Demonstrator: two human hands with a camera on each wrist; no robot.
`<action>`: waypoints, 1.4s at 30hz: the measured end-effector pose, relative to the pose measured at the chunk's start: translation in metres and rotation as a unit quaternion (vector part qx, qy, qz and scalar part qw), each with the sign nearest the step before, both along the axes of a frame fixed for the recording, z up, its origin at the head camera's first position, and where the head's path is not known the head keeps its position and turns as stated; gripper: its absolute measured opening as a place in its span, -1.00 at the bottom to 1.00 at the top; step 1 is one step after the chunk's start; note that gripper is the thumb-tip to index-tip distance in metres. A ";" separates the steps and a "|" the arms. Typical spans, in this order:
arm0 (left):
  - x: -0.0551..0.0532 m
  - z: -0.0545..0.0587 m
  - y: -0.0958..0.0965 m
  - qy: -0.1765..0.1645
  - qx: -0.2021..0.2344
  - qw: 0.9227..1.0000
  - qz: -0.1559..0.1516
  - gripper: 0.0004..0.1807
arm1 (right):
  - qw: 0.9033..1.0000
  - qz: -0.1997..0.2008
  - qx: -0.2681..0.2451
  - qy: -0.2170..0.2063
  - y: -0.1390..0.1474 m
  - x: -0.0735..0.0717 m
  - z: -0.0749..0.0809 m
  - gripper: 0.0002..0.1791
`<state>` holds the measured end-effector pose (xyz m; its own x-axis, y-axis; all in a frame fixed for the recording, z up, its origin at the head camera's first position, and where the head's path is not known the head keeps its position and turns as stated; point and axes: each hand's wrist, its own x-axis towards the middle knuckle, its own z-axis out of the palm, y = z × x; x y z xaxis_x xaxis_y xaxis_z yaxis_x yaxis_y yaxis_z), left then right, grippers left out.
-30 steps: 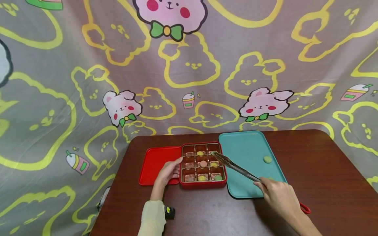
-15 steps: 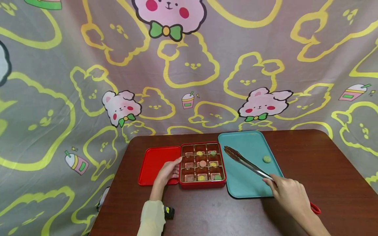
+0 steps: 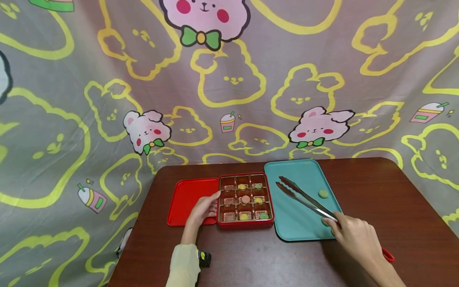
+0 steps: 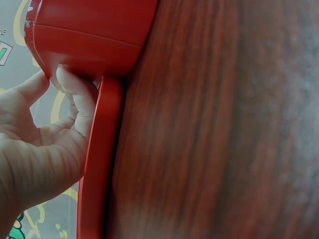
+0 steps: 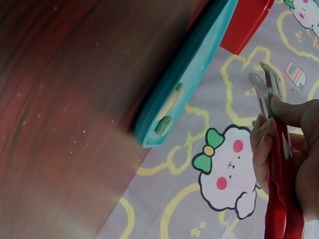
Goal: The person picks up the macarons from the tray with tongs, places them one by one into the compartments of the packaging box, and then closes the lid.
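Observation:
My left hand (image 3: 205,209) touches the left side of a red box (image 3: 245,225), its thumb at the rim and its fingers against the outer wall. Inside the box, a brown divided insert bears yellow, green and pink round cookies, among them a pink cookie (image 3: 245,199) in the middle. My right hand (image 3: 358,239) grips metal tongs (image 3: 305,199) with red handles. The tong tips stand apart above the teal tray (image 3: 297,227), with nothing between them. On the tray lies a green cookie (image 3: 323,193); another green cookie (image 5: 163,125) and a pale yellow one (image 5: 168,105) show in the right wrist view.
The box's red lid (image 3: 186,201) lies flat to its left, under my left hand. Box and tray stand close together on a dark brown wooden table (image 3: 247,255). A printed curtain (image 3: 215,79) hangs behind and at both sides.
The tongs have moved right from the box's top-right compartment to above the tray, and their tips have spread. My right hand has shifted right with them. My left hand stays put.

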<state>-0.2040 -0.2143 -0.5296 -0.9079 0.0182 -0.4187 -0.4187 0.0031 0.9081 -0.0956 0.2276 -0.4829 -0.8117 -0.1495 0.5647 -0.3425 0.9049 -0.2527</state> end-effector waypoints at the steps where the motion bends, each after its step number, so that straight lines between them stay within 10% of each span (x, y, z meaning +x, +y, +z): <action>1: 0.000 0.000 0.000 0.000 0.000 1.000 0.000 -0.59 | 1.000 -0.002 0.000 0.000 0.001 0.000 0.000 -0.52; 42: -0.001 0.002 0.002 -0.004 -0.011 1.000 0.011 -0.57 | 0.989 -0.102 -0.016 -0.107 0.071 0.005 -0.003 -0.69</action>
